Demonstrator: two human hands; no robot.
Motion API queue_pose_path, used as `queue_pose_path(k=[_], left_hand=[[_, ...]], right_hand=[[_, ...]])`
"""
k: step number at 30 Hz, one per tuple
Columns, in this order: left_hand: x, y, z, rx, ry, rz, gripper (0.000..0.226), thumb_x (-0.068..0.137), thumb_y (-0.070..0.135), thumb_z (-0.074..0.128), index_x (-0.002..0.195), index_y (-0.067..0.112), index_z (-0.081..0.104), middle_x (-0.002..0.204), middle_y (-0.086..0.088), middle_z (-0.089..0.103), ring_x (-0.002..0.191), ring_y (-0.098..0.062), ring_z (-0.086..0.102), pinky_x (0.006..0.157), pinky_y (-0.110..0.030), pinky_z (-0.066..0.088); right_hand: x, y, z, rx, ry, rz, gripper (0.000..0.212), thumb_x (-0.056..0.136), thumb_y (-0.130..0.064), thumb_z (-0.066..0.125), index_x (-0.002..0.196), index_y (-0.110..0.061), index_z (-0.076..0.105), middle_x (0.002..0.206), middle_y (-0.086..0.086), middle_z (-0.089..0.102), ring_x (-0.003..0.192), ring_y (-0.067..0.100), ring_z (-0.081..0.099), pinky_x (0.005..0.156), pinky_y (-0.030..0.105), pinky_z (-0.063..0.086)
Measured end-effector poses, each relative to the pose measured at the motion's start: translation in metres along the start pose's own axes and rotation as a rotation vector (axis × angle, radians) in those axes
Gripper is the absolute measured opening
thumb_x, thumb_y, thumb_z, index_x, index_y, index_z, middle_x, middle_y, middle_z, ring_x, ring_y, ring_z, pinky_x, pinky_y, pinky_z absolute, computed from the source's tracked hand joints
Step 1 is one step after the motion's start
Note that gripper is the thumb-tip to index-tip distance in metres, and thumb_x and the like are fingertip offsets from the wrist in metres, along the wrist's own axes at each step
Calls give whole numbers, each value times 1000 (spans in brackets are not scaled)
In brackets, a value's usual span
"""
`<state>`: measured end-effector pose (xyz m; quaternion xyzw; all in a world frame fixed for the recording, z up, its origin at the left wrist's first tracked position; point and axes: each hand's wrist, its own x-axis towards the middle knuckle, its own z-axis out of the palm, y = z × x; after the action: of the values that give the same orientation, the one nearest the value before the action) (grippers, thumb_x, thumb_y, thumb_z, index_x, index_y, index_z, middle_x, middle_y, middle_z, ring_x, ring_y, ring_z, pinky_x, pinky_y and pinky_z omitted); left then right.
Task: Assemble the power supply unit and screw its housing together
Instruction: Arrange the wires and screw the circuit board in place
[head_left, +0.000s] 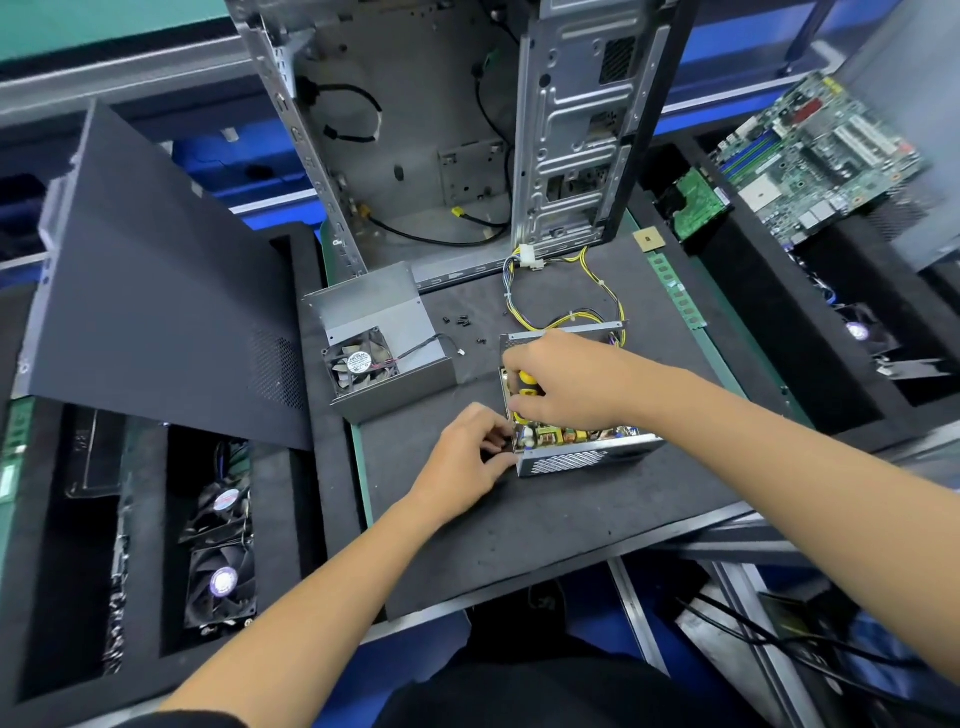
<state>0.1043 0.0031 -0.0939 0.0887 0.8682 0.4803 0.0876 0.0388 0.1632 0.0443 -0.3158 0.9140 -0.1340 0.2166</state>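
The open power supply base (587, 457), a grey metal box with a perforated side and a circuit board inside, lies on the dark foam mat (519, 530). My right hand (561, 384) is shut on a yellow-and-black screwdriver (527, 382), held upright over the box's left inner edge. My left hand (467, 462) grips the box's front left corner. The grey cover with its fan (379, 338) lies apart to the left. Several black screws (462, 322) are scattered on the mat behind. Yellow and black cables (566, 306) run out from the box's back.
An open computer case (457, 130) stands at the back of the mat. A black side panel (156, 291) leans at the left. Trays at the left hold fans (223, 582). A motherboard (815, 150) and a green board (696, 202) rest at the right.
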Motion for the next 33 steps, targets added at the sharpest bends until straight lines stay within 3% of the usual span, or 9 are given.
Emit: queue_pose_path(k=[4,10,17,22,25,29,33], left_hand=[[1,1,1,-9,5,-16,17,80,7,75,89,13,61,95,2,57,82,-12,61,77,-19,52],[1,5,3,6,40,-29,12,81,6,72,82,10,61,90,-1,59,77,-15,60,73,-25,51],[1,7,8,26,82,-46,16,82,8,71,75,15,59,86,2,59,69,-4,53,65,-10,42],[1,5,10,54,79,-40,20,83,9,70,73,20,56,84,4,57,67,-2,51,64,-8,39],[0,3,11,57,83,-46,18,82,8,70,73,17,57,82,5,55,66,-1,50,63,-8,38],[0,3,14,36,79,-76,10,82,8,69,77,8,61,79,7,53,63,-2,47,61,-9,36],[-1,6,15,27,96,-101,23,82,8,69,70,20,54,76,11,51,65,2,49,60,-6,35]], right_hand=[[-1,1,3,-28,19,2,15,90,-29,55,81,-21,46,68,-10,42,58,2,39,46,25,22],[0,2,4,-14,16,8,15,90,-28,55,81,-20,47,67,-8,43,58,7,43,47,28,26],[0,1,4,-31,0,3,14,90,-28,55,82,-19,47,66,-9,43,57,5,41,47,27,26],[2,0,5,-47,-18,5,13,91,-28,54,85,-18,47,67,-7,42,68,23,49,55,32,35],[0,-1,4,-81,-41,-15,13,92,-29,53,91,-17,48,81,-2,47,80,24,51,64,34,39],[-5,-6,0,-156,-99,-88,12,93,-26,49,91,-16,42,103,2,39,73,21,44,62,32,27],[-3,-16,1,-218,-86,-119,13,87,-12,51,100,-11,49,105,5,44,74,22,46,62,31,30]])
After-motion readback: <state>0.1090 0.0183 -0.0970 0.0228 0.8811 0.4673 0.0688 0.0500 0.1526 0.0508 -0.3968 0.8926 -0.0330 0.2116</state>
